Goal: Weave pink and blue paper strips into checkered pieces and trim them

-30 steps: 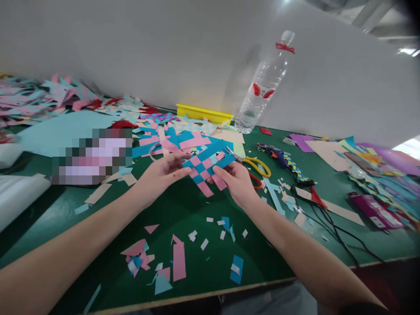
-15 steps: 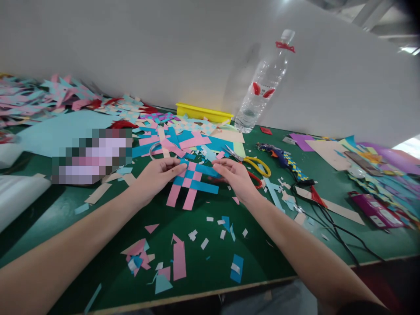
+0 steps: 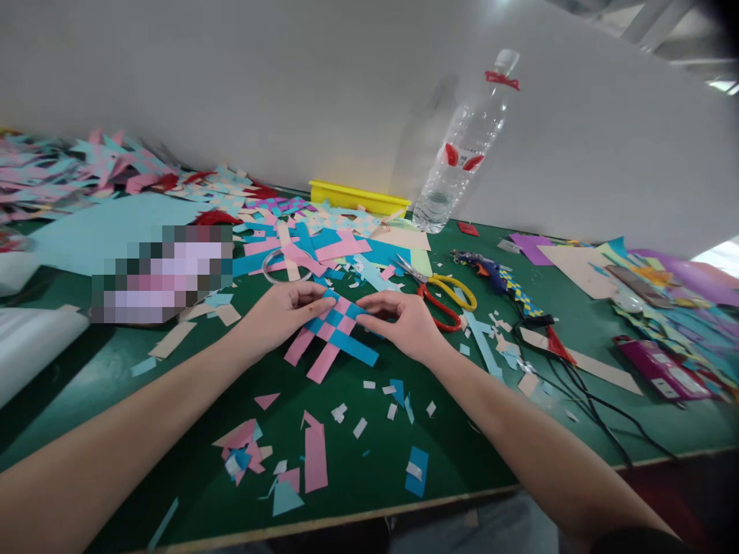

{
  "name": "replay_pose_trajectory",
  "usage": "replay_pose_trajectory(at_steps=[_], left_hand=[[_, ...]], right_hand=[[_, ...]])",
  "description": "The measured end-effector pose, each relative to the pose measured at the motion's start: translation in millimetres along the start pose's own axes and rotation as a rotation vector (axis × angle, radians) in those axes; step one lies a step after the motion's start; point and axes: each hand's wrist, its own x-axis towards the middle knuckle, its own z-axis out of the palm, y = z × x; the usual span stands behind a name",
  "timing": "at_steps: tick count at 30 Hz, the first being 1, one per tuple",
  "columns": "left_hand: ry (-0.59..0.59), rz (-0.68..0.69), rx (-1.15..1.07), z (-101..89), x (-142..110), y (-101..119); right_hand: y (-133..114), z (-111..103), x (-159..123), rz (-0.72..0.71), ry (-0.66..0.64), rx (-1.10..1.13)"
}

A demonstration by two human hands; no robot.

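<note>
A woven piece of pink and blue paper strips (image 3: 330, 334) is held just above the green table, its loose pink ends pointing toward me and a blue end to the right. My left hand (image 3: 293, 309) pinches its upper left edge between thumb and fingers. At the right edge, my right hand (image 3: 398, 322) grips a blue strip, its fingertips close to the checkered middle. Part of that strip is hidden behind the right fingers. Scissors with red and yellow handles (image 3: 443, 296) lie beyond my right hand. A roll of tape (image 3: 271, 265) rests behind my left hand.
Paper scraps (image 3: 315, 454) lie scattered along the near table edge. A clear plastic bottle (image 3: 462, 154) stands at the back by a yellow tray (image 3: 359, 198). Heaped paper strips (image 3: 81, 169) fill the far left. Black cords (image 3: 577, 385) and a purple packet (image 3: 661, 369) lie at right.
The woven paper has turned clockwise and tilted, its blue end now pointing lower right. My right hand has slid left and down along the strip, closer to the checkered part.
</note>
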Motion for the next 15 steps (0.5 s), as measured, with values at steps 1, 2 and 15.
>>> replay_pose_trajectory(at_steps=[1, 2, 15], left_hand=[[-0.004, -0.017, -0.015, 0.3, 0.1, -0.3], [-0.005, -0.032, -0.026, 0.6, 0.1, -0.4], [-0.018, 0.000, -0.021, 3.6, -0.6, 0.9]], right_hand=[[0.0, 0.4, -0.2, 0.002, -0.001, -0.003], [0.1, 0.8, -0.4, 0.004, -0.006, -0.007], [0.1, 2.6, 0.3, 0.075, -0.077, -0.016]])
